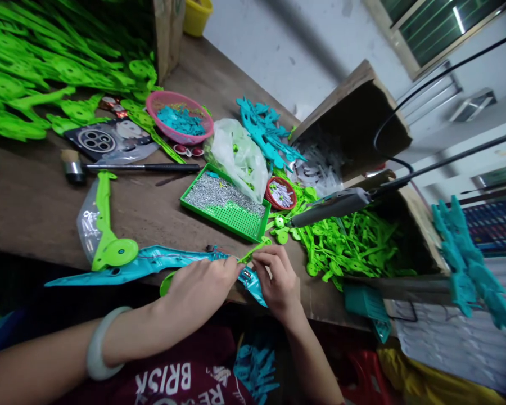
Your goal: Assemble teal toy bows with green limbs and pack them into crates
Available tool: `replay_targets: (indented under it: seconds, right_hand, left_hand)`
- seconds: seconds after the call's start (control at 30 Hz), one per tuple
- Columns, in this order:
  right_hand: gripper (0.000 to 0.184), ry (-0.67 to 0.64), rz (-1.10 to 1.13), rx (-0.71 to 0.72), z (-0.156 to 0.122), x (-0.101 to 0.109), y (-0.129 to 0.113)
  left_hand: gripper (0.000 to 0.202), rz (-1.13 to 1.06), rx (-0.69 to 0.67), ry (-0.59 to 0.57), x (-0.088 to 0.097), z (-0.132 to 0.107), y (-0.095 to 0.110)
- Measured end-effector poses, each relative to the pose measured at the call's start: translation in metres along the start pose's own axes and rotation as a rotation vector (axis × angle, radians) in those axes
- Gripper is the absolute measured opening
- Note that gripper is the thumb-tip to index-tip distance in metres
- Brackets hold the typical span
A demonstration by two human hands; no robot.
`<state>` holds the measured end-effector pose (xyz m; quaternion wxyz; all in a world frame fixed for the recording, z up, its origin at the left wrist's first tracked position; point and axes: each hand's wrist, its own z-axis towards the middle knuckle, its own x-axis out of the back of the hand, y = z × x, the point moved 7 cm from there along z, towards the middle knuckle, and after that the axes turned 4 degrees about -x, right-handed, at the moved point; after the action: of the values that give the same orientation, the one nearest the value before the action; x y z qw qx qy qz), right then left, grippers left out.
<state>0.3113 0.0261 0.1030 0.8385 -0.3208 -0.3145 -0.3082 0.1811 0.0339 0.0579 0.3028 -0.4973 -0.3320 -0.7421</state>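
My left hand [206, 287], with a pale bangle on its wrist, is closed over the long blue plastic shell [160, 260] at the table's front edge. Between both hands a small green plastic piece [255, 251] sticks up, and the left fingertips press against its lower end. My right hand [278, 278] pinches at this green piece, above the shell's right end, where a small metallic part shows. To the left, a green arm with a round disc [117, 253] and a clear fin joins the shell. What lies under my left palm is hidden.
A hammer [126, 167] lies behind the shell. Beyond my hands stand a green tray [223, 219] of small metal pieces, a pink basket [152, 107] and a small red basket [271, 203]. An electric screwdriver [333, 207] hangs at right over piled green parts [346, 242].
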Motion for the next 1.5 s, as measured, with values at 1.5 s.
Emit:
replay_targets:
  seconds: [1.5]
  right_hand:
    - [0.022,0.082,-0.028,0.001,-0.012,0.000,-0.005]
  left_hand:
    - [0.027,-0.203,0.055,-0.063,-0.013,-0.006,0.005]
